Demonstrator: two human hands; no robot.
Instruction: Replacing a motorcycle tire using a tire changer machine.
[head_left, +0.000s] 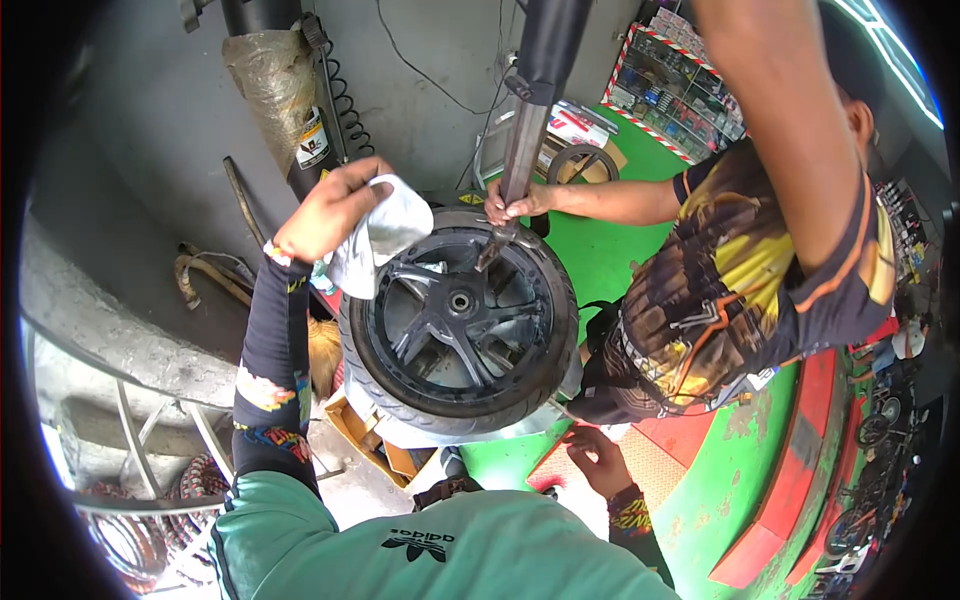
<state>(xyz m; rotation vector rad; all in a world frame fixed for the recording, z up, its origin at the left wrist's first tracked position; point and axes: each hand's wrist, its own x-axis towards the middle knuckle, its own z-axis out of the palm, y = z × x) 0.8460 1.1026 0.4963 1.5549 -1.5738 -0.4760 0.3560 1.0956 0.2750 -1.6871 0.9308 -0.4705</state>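
Observation:
My left hand (pixel 345 208) pinches a white cloth (pixel 395 228), which hangs over the upper left edge of a motorcycle wheel. The black tire (pixel 455 418) lies flat with its spoked rim (pixel 462 318) facing up. Lower right of the wheel, my right hand (pixel 597 460) hovers apart from it with nothing held and fingers loosely bent apart. Across the wheel, a co-worker's hand (pixel 520 203) grips a metal post (pixel 526 150) of the tire changer, whose lower end (pixel 493 250) reaches down to the rim.
The co-worker (pixel 740 270) leans in at the right, one arm raised. A plastic-wrapped column (pixel 275 95) stands at the back left. An open cardboard box (pixel 375 440) sits below the wheel. Red ramps (pixel 780 510) cross the green floor. A glass display case (pixel 670 85) stands at the back.

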